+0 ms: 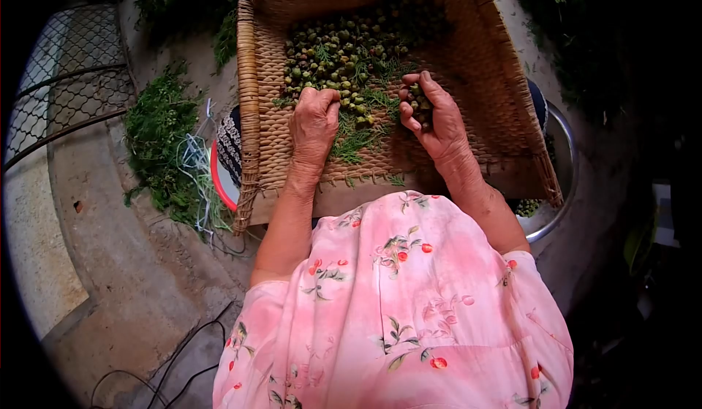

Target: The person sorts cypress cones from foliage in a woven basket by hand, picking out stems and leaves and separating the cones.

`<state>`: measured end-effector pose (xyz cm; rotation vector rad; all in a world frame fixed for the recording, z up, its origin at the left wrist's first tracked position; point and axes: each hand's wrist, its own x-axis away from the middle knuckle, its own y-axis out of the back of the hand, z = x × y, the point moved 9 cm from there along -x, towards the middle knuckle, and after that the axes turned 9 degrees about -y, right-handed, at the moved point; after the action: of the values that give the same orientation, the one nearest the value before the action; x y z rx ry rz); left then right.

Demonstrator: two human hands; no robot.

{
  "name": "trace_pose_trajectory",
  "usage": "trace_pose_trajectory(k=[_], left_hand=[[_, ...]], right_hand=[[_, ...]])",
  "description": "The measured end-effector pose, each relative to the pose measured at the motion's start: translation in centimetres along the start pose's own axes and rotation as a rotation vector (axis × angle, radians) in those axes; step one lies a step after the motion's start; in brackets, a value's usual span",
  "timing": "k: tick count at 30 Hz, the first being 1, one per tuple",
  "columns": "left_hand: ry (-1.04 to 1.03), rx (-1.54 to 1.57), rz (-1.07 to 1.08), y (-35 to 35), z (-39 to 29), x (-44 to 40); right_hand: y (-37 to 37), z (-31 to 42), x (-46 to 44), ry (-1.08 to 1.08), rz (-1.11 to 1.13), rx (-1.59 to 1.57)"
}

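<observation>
A woven wicker basket (pixel 248 80), shaped like a scoop, rests over my lap. Inside it lies a heap of small round green seed cones (pixel 340 51) mixed with feathery green sprigs (pixel 352 144). My left hand (pixel 314 120) is closed at the near left edge of the heap, knuckles up; whatever its fingertips pinch is hidden. To the right, my right hand (pixel 435 116) is cupped with curled fingers around several of the cones (pixel 419 105), held over the basket floor.
Cut green branches (pixel 161 138) lie on the concrete floor at left, beside tangled plastic strings (pixel 196 157). A red-rimmed basin (pixel 221 179) and a metal-rimmed basin (pixel 570 160) show beneath the basket. Black cables (pixel 175 369) run along the floor near a wire-mesh panel (pixel 73 73).
</observation>
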<state>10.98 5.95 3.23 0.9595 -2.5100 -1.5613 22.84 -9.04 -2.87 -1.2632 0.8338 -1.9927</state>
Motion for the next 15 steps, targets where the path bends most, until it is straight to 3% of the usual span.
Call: trace_pose_trajectory(k=[8,15], left_hand=[[-0.095,-0.232,0.037,-0.29,-0.79,-0.23],[-0.07,-0.149,0.086,-0.89,-0.49,-0.53]], right_hand=[[-0.13,0.07,0.03,0.002,0.0,0.003],[-0.02,0.05,-0.01,0.009,-0.001,0.012]])
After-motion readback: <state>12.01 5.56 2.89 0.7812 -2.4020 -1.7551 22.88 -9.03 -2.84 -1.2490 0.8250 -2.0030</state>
